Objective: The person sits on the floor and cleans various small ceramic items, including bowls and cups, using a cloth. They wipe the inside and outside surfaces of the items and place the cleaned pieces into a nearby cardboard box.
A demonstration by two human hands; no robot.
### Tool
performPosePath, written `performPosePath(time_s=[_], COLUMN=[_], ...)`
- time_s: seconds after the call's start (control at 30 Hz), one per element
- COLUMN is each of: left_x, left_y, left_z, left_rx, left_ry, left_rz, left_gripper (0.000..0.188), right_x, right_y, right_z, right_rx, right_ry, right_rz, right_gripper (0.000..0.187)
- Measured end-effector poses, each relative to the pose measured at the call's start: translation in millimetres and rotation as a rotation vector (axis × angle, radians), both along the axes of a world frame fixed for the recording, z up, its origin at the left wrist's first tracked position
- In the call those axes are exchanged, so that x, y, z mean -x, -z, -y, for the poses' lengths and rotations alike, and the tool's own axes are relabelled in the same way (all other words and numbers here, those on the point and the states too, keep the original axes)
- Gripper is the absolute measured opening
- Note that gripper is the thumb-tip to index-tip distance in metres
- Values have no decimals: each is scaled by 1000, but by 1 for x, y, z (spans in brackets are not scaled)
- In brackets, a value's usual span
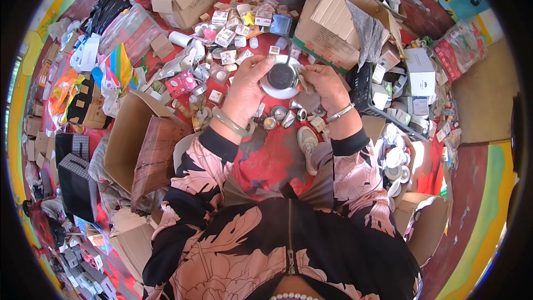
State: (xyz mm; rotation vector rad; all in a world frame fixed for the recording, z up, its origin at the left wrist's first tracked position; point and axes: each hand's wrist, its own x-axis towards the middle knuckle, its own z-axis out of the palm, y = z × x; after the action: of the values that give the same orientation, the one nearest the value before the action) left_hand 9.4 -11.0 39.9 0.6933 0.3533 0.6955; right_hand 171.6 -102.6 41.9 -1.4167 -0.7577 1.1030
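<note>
Both my hands are held out in front of me around a round, white-rimmed fitting with a dark middle [281, 76], which looks like a downlight. The fingers of my left hand [248, 86] close on its left rim, thumb on top. At its right edge my right hand [327, 90] pinches, fingers bent, next to a small tan or metallic piece too small to make out. A thin dark strip, perhaps a wire, runs up from the fitting's top. Below on the floor lie several silvery cup-shaped lamp parts [279, 113].
Many small boxes [226, 37] litter the red floor ahead. Cardboard boxes stand at far left [186, 0], far right [327, 33] and near left [125, 139]. To the right are a black crate [363, 97] of small boxes and a carton holding white round parts [395, 158].
</note>
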Motion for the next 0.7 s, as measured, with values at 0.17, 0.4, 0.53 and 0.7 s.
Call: performPosePath(time_s=[0.17,0.4,0.53,0.7], left_x=[8,2,4,-3], left_y=[-5,-1,1,7], left_z=[-6,1,-4,5], left_rx=[-230,52,122,136], left_ry=[333,202,136,135], left_rz=[-207,21,88,98], left_gripper=[38,30,26,30], right_x=[-9,-13,-15,34], right_y=[2,-9,-14,-9], right_z=[3,5,11,0], right_rx=[134,-153,-491,-603], right_ry=[-137,586,534,229], right_rz=[186,-116,-114,1064], right_gripper=[20,19,18,21])
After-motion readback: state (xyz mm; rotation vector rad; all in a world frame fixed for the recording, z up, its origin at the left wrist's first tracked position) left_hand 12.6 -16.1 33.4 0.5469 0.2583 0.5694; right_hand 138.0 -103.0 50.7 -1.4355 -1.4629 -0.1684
